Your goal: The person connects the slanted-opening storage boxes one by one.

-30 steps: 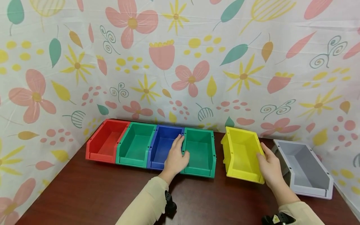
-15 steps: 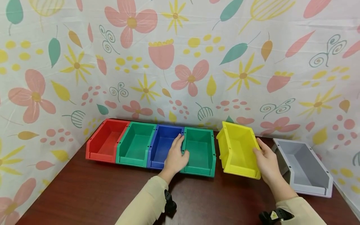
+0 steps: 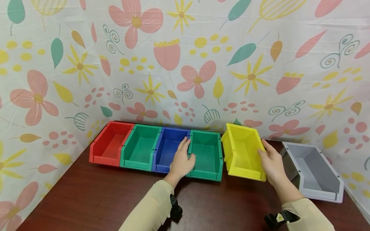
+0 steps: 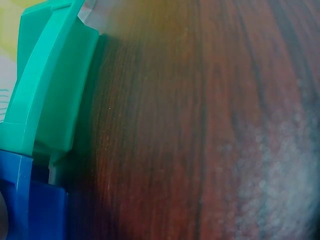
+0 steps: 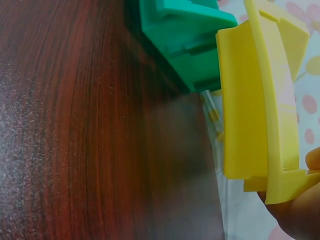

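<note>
Table (image 3: 101, 199): bounded at twelve o'clock by wall (image 3: 173, 106). Numbering taken from nine o'clock to three. First bin (image 3: 114, 144), second bin (image 3: 141, 146), third bin (image 3: 167, 149) and fourth bin (image 3: 206, 157): set side by side on the table, fronts turned to six o'clock. Left hand (image 3: 181, 163): laid over the line where third and fourth are met. Fifth bin (image 3: 244, 154): held just beside the fourth, at its three o'clock; contact cannot be told. Right hand (image 3: 272, 165): placed at the fifth's three-o'clock side, which is gripped. Sixth bin (image 3: 313, 173): stood apart from the fifth, toward four o'clock, its length angled from eleven to five.
</note>
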Demonstrator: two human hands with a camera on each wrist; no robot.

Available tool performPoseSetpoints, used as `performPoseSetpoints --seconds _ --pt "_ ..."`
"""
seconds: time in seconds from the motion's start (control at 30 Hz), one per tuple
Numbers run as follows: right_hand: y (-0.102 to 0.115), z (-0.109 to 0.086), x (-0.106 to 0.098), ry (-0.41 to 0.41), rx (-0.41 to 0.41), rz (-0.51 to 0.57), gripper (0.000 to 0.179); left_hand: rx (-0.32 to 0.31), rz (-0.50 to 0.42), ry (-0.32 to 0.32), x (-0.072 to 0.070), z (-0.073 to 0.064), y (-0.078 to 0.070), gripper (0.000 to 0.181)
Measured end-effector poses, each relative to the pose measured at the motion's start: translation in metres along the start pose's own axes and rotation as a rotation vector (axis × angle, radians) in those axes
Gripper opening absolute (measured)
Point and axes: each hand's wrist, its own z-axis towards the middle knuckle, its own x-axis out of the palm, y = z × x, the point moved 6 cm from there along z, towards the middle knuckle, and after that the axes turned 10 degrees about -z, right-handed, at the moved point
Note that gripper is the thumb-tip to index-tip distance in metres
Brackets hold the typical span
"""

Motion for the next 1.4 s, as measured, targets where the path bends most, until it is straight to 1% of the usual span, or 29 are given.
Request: performPoseSetpoints --seconds 0.27,0.4,0.6,0.73,0.83,0.9,1.03,1.17,1.3,1.4 --pt "0.000 0.002 0.001 0.002 0.013 -0.012 0.058 -0.015 -0.014 0.019 0.001 -0.001 0.002 0.059" --pt "0.002 0.002 0.002 -0.013 0.025 -0.018 0.057 -0.009 -0.015 0.014 0.000 0.000 0.001 0.059" --pt "0.007 -0.001 0.003 -0.010 0.048 -0.001 0.057 -0.009 -0.019 0.013 -0.001 0.001 0.000 0.059" --pt "0.014 -0.003 0.001 -0.010 0.017 -0.018 0.057 -0.010 -0.019 0.014 0.000 0.002 0.000 0.059" --pt "0.021 -0.004 0.000 -0.004 -0.022 -0.058 0.057 -0.010 -0.018 0.016 0.000 0.001 0.000 0.060" --pt "0.025 -0.005 0.000 -0.010 -0.039 -0.105 0.057 -0.010 -0.018 0.016 0.000 0.001 0.000 0.060" --pt "0.028 -0.005 0.001 -0.021 -0.047 -0.196 0.056 -0.011 -0.020 0.017 -0.002 0.000 0.000 0.060" --pt "0.028 -0.005 0.001 -0.022 -0.059 -0.254 0.055 -0.013 -0.013 0.018 -0.002 0.001 0.000 0.060" --pt "0.030 -0.003 -0.001 0.020 -0.070 -0.317 0.060 -0.012 -0.024 0.021 -0.002 0.002 0.000 0.060" --pt "0.033 -0.004 -0.002 0.052 -0.069 -0.368 0.069 -0.015 -0.037 0.028 -0.001 0.002 0.001 0.059"
